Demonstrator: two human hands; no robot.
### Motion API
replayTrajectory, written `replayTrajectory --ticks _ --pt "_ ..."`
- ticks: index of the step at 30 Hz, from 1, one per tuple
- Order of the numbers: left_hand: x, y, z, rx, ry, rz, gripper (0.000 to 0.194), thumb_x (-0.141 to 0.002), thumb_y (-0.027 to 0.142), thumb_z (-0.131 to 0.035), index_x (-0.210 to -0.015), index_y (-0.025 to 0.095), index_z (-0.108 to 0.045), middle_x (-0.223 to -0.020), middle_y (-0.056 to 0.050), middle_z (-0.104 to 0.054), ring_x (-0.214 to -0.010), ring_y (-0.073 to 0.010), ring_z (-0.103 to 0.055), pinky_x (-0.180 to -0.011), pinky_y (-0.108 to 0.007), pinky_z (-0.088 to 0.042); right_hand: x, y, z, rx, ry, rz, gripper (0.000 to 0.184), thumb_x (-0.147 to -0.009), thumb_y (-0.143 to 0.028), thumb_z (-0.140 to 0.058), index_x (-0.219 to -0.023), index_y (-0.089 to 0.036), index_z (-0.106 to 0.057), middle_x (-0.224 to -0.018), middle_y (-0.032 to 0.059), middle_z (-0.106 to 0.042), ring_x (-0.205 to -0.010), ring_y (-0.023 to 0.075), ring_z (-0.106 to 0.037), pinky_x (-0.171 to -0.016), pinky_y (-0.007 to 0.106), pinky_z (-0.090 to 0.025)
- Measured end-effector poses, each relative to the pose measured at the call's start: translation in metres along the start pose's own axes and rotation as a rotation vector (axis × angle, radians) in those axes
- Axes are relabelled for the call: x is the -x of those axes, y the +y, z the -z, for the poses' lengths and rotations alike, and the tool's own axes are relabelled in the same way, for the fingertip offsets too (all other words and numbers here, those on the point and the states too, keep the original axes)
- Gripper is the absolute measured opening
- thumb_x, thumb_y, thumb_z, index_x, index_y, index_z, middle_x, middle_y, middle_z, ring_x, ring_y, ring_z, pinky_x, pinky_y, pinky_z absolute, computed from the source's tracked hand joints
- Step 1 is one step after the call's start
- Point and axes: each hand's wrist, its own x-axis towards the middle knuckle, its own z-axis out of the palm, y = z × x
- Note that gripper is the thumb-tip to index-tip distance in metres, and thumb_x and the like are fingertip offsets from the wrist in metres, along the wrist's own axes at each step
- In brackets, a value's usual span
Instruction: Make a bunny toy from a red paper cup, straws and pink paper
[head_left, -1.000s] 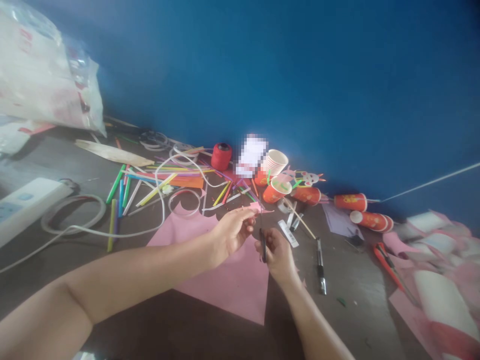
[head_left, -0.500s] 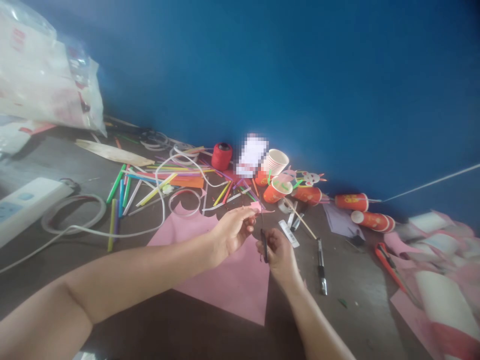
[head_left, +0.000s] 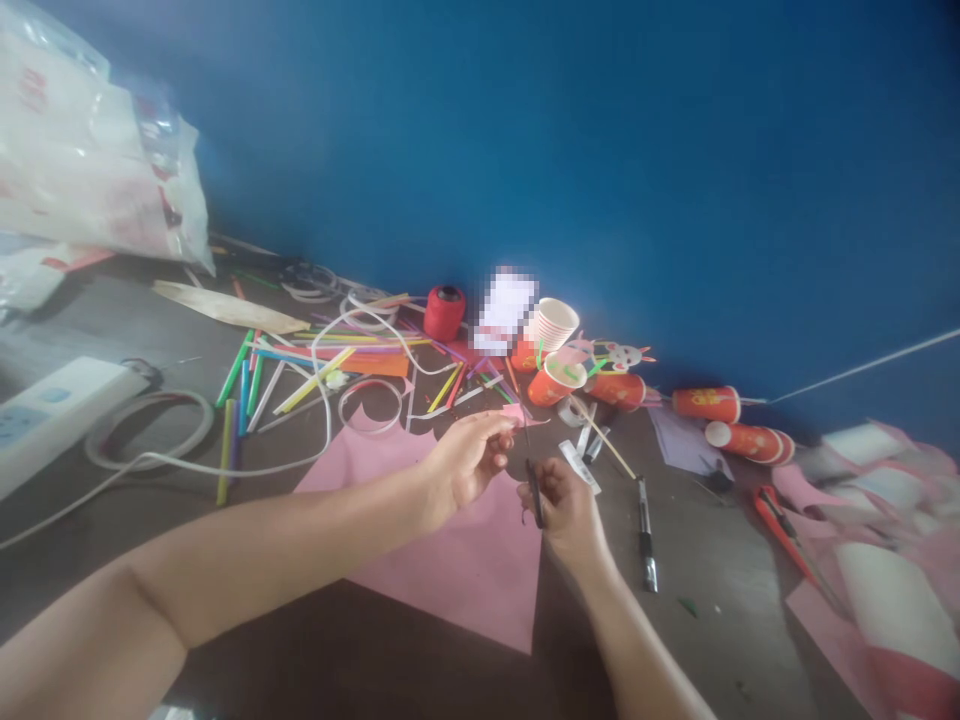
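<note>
Between the fingertips of my left hand [head_left: 472,455] is a small piece of pink paper [head_left: 514,412], pinched tight. My right hand [head_left: 566,505] is closed around the dark handles of a pair of scissors [head_left: 534,490], whose blades point up and away from me. The blades are at the right part of the paper piece, where a thin strip sticks out. Whether the blades are apart is too small to tell. Below both hands a large sheet of pink paper [head_left: 465,570] with a cut upper edge lies on the dark table.
Behind my hands lie colored straws [head_left: 352,355], a white cable [head_left: 328,420] and a red thread spool [head_left: 444,315]. Orange paper cups [head_left: 556,378] stand and lie along the blue wall. Rightward are a pen [head_left: 646,540], a red box cutter [head_left: 787,535] and paper scraps. A power strip [head_left: 67,410] is at left.
My right hand and the scissors have shifted very slightly to the right. My left hand keeps hold of the pink paper piece in nearly the same place.
</note>
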Motion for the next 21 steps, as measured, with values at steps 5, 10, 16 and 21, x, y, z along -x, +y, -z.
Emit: replayTrajectory --ticks 5,10,16,21 --pt "0.0 0.002 -0.001 -0.021 0.015 -0.012 0.016 -0.064 0.018 -0.072 -0.078 0.013 -0.065 -0.069 0.001 -0.051 -0.055 -0.0032 -0.046 -0.042 -0.015 -0.029 0.0 -0.002 0.002 -0.021 -0.014 -0.038 0.029 -0.066 -0.028 -0.07 -0.066 -0.02 -0.042 -0.053 -0.0085 -0.04 -0.046 0.0067 -0.036 -0.044 0.02 -0.029" --pt "-0.003 0.001 0.004 -0.096 -0.003 -0.071 0.018 -0.064 0.022 -0.072 -0.079 0.013 -0.066 -0.078 -0.001 -0.057 -0.057 -0.0033 -0.047 -0.045 -0.016 -0.03 0.0 -0.006 0.003 -0.018 -0.031 -0.056 0.031 -0.065 -0.031 -0.071 -0.064 -0.02 -0.042 -0.052 -0.008 -0.041 -0.046 0.007 -0.038 -0.044 0.02 -0.03" --pt "-0.002 0.004 0.002 -0.206 0.031 -0.118 0.019 -0.062 0.024 -0.072 -0.075 0.012 -0.066 -0.071 -0.001 -0.055 -0.055 -0.0039 -0.044 -0.044 -0.017 -0.028 -0.001 -0.004 0.006 -0.008 -0.037 -0.075 0.031 -0.065 -0.034 -0.072 -0.065 -0.02 -0.044 -0.05 -0.0073 -0.043 -0.045 0.0076 -0.039 -0.044 0.021 -0.032" --pt "-0.003 0.006 0.001 -0.271 0.028 -0.125 0.015 -0.064 0.025 -0.068 -0.073 0.013 -0.065 -0.072 -0.002 -0.055 -0.054 -0.0047 -0.043 -0.045 -0.018 -0.029 -0.002 0.003 0.01 -0.004 -0.051 -0.075 0.029 -0.065 -0.031 -0.072 -0.067 -0.019 -0.045 -0.051 -0.0077 -0.043 -0.045 0.0074 -0.039 -0.045 0.02 -0.033"
